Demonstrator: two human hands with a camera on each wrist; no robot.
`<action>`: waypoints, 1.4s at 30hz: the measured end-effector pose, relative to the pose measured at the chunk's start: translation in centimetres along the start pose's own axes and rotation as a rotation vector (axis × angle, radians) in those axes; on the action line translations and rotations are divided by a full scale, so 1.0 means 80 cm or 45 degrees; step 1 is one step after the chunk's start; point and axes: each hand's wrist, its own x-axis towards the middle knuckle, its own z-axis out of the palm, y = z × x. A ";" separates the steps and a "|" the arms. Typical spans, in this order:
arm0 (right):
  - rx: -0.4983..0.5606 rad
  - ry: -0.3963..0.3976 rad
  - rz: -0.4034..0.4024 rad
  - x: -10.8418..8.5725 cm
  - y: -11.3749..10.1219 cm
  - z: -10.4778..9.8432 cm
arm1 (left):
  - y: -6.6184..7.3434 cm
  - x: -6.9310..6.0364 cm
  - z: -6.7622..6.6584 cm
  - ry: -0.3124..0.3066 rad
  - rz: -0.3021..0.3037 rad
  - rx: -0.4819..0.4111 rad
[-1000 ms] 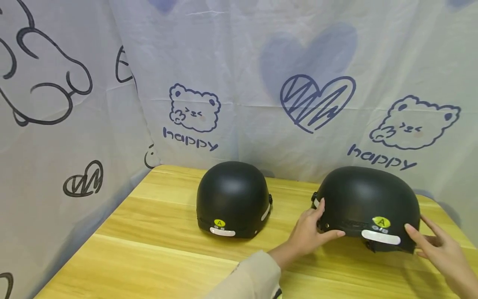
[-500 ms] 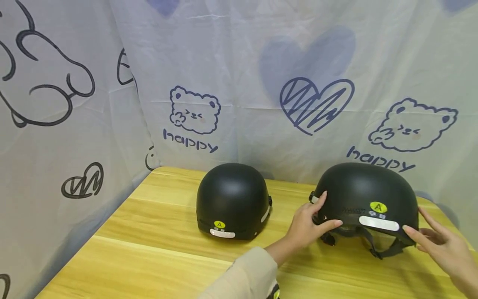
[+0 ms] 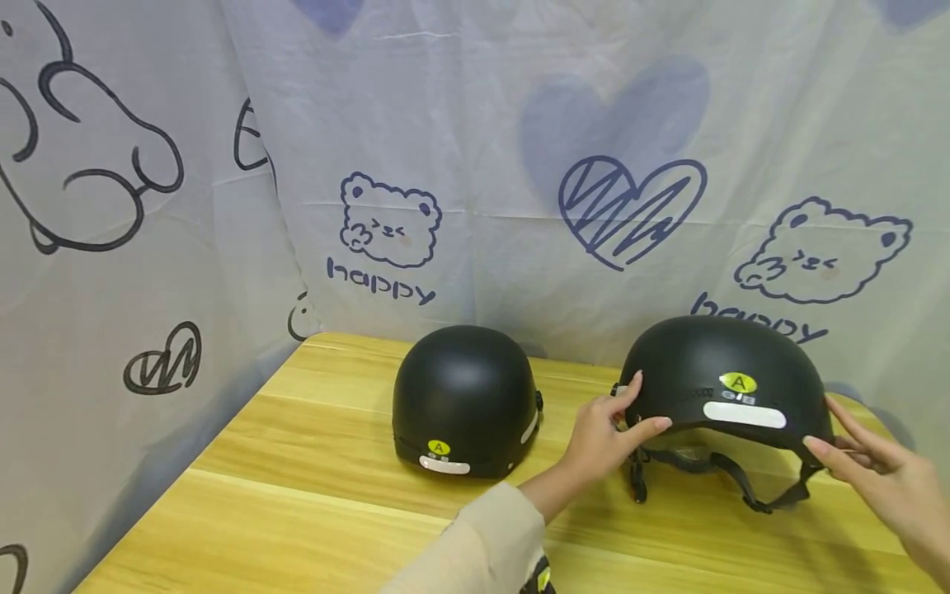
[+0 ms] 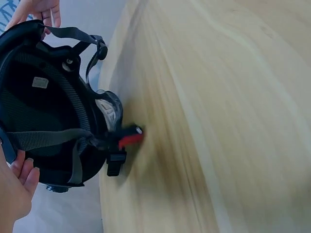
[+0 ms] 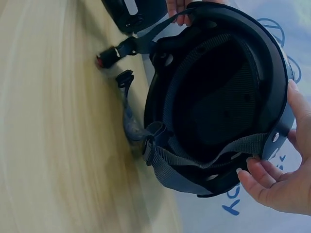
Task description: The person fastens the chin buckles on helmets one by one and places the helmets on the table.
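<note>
On the right side of the head view, both hands hold a black helmet (image 3: 731, 355) by opposite sides of its rim. My left hand (image 3: 604, 433) pinches its left side, thumb on the outer shell and fingers under the edge. My right hand (image 3: 879, 462) grips the right side the same way. Tilted up, the helmet bears a yellow "A" sticker and a white strip. Dark chin straps (image 3: 742, 483) dangle beneath it. In the left wrist view the dark padded inside (image 4: 43, 107) shows, with a black and red buckle (image 4: 129, 137) swinging loose, blurred.
A second, similar black helmet (image 3: 466, 396) sits upright on the wooden table (image 3: 297, 487), left of the held one. A patterned white cloth (image 3: 482, 165) hangs behind and at the left. Part of a black and yellow object (image 3: 540, 577) shows by the left sleeve.
The held helmet has risen and its near rim has tipped upward, so the straps and underside now show. Both hands have moved up slightly with it. The other helmet stays put.
</note>
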 end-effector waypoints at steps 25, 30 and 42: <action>-0.011 0.009 -0.072 0.008 -0.039 -0.019 | 0.016 0.014 -0.025 -0.116 -0.104 -0.137; -0.134 0.037 -0.033 0.018 -0.049 -0.018 | 0.021 0.019 -0.027 -0.112 -0.197 -0.180; -0.221 0.016 -0.138 0.035 -0.066 -0.013 | 0.017 0.032 -0.032 -0.084 -0.241 -0.136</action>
